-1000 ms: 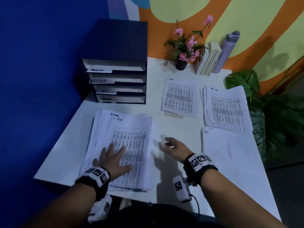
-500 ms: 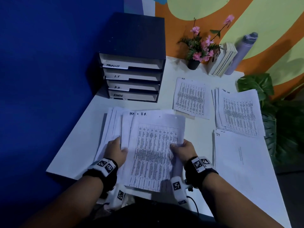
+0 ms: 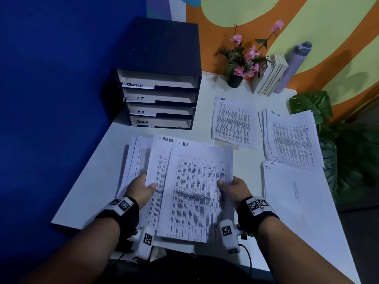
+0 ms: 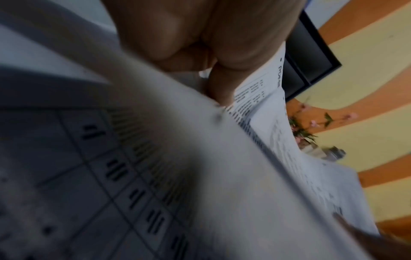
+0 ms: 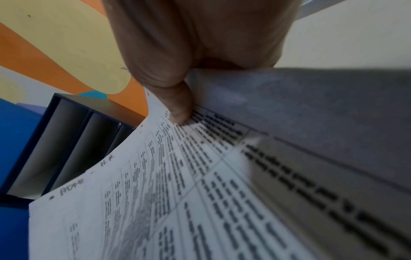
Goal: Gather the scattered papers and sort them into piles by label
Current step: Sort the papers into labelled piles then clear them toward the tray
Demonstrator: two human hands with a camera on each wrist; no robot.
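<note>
A printed sheet marked H.R. [image 3: 194,191] is lifted off the table near the front edge. My right hand [image 3: 231,186] pinches its right edge, thumb on top [image 5: 177,105]. My left hand [image 3: 143,187] pinches the left edge of the sheet marked ADMIN [image 3: 159,171] just beneath it, thumb on the print [image 4: 220,91]. A loose stack of unsorted papers [image 3: 135,160] lies fanned under both. Sorted piles lie to the right: an H.R. pile [image 3: 233,121], a task list pile [image 3: 291,140] and an IT pile [image 3: 297,201].
A dark four-drawer organiser [image 3: 160,95] labelled TASKLIST, I.T, H.R and ADMIN stands at the back left against the blue wall. A flower pot [image 3: 235,78], books [image 3: 270,76] and a bottle [image 3: 293,66] line the back. A leafy plant [image 3: 338,140] stands beyond the table's right edge.
Both hands left the flat stack and took hold of its top sheets. The H.R. sheet is now raised and pulled toward me, uncovering the ADMIN sheet.
</note>
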